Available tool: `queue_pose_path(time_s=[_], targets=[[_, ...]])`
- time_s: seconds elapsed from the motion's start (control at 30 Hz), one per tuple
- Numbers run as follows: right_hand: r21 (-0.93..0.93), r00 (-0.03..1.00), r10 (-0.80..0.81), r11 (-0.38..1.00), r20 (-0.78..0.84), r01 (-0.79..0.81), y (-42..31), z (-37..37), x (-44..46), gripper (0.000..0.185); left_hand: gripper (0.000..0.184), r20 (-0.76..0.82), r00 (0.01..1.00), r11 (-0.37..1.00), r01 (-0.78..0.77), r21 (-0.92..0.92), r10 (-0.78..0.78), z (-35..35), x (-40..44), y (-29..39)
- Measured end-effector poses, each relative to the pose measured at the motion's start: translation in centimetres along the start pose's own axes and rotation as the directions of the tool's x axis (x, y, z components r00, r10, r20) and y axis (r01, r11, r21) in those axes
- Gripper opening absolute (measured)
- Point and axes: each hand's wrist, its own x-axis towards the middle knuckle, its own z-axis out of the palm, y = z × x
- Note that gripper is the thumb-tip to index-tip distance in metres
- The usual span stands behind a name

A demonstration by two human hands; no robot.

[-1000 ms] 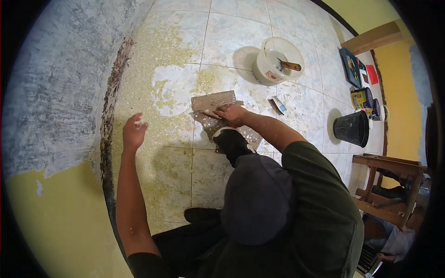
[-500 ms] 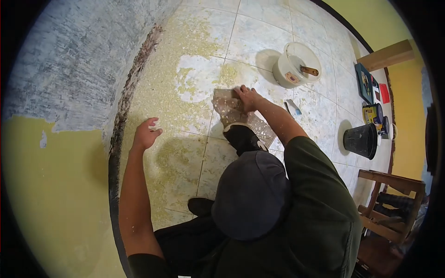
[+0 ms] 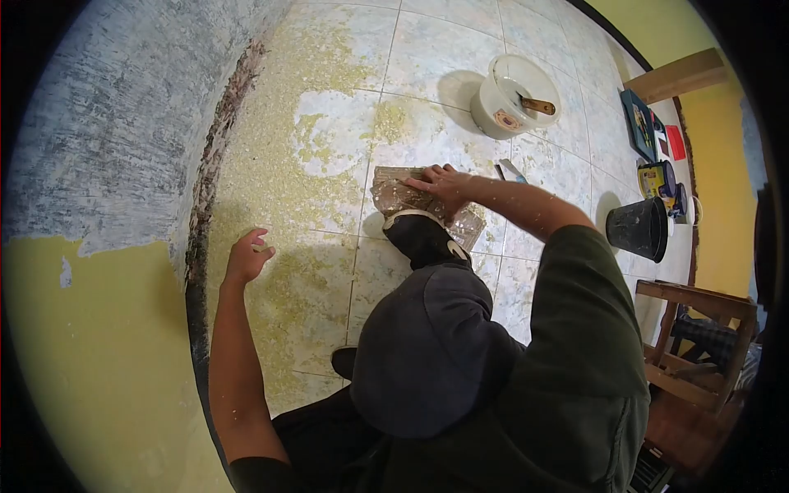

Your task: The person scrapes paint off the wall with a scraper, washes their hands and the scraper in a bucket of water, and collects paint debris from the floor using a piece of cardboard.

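My right hand [image 3: 446, 189] rests on a brown, speckled flat piece, perhaps cardboard or a mat [image 3: 393, 191], with its fingers stretched over the surface. My black shoe [image 3: 417, 238] stands on the same piece, close below the hand. My left hand [image 3: 249, 255] hovers near the wall base at the left, its fingers apart and loosely curved, holding nothing. Yellow paint flakes [image 3: 271, 164] cover the floor tiles around it. A scraper-like flat tool [image 3: 511, 170] lies just beyond my right hand.
A white bucket [image 3: 493, 115] with a wooden-handled tool [image 3: 538, 106] in it stands ahead. To the right are a black bucket [image 3: 631, 228], paint containers [image 3: 655, 179], a green tray [image 3: 637, 123] and a wooden chair [image 3: 686, 296]. The partly scraped wall [image 3: 107, 140] borders the left.
My right hand has shifted from the far edge of the brown piece further onto it, nearer my shoe, with the elbow swung outward. My left hand stays raised, slightly lower in view.
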Motion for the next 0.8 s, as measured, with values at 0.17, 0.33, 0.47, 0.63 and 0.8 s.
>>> queue_pose_path(time_s=[0.17, 0.33, 0.47, 0.63, 0.8], targets=[[0.098, 0.939, 0.19, 0.981, -0.287, -0.169, -2.2, 3.1, 0.7, 0.117, 0.049, -0.066, 0.997, 0.999, 0.037, -0.022, -0.039, -0.9, 0.1, -0.3], [0.026, 0.958, 0.102, 0.995, -0.268, -0.099, 0.0, 3.7, 0.8, 0.092, 0.05, -0.074, 0.996, 0.996, 0.053, -0.072, -0.059, -0.6, 0.4, -1.1], [0.051, 0.976, 0.182, 0.983, -0.122, -0.177, -1.2, 3.4, 0.8, 0.059, 0.05, -0.026, 0.992, 0.991, 0.125, -0.045, -0.126, 0.0, 0.7, -0.1], [0.05, 0.968, 0.159, 0.987, -0.192, -0.152, 0.4, 3.9, 1.2, 0.036, 0.048, -0.001, 0.997, 0.996, 0.078, -0.041, -0.078, 0.0, 0.5, 2.5], [0.057, 0.898, 0.186, 0.982, -0.399, -0.179, 1.1, 0.5, -2.1, 0.028, 0.047, 0.008, 0.996, 0.992, 0.093, -0.09, -0.092, -0.4, 0.7, 2.0]])
